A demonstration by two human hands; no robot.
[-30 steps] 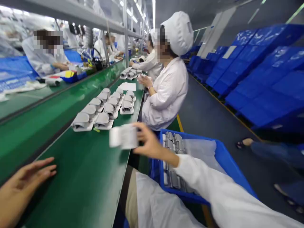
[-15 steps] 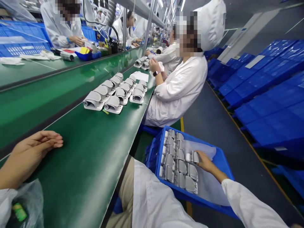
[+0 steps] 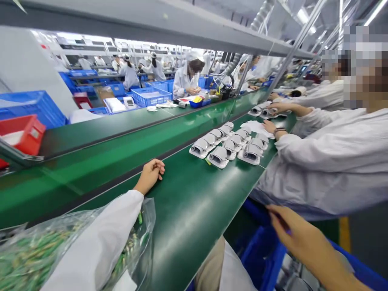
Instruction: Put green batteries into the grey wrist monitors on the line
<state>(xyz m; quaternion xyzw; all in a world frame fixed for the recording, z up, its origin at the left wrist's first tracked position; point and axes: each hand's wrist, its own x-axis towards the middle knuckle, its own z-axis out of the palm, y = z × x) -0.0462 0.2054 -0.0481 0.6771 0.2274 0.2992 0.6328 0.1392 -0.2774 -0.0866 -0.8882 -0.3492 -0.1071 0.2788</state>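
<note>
My left hand (image 3: 150, 174) rests on the green work surface (image 3: 182, 210), its fingers loosely curled, slightly apart and holding nothing. Under that forearm lies a clear plastic bag (image 3: 148, 218) with many small green-and-tan pieces (image 3: 33, 250). My right hand (image 3: 298, 230), a little blurred, is above the blue bin (image 3: 274, 262) with thumb and fingers apart and nothing visible in them. Grey and white parts (image 3: 298, 273) show inside the bin, partly hidden by this hand. Several white housings with curved grey covers (image 3: 218, 155) stand in rows farther up the surface, apart from both hands.
A co-worker in a white coat (image 3: 321, 161) sits at the right, one hand near a white sheet (image 3: 254, 126) beyond the housings. A small yellow-green piece (image 3: 207, 161) lies before them. A metal beam (image 3: 169, 24) crosses overhead. A red bin (image 3: 30, 135) stands left.
The view has swung left and up. My right hand has left the grey part it touched in the bin and risen toward the table edge. My left fingers have curled more.
</note>
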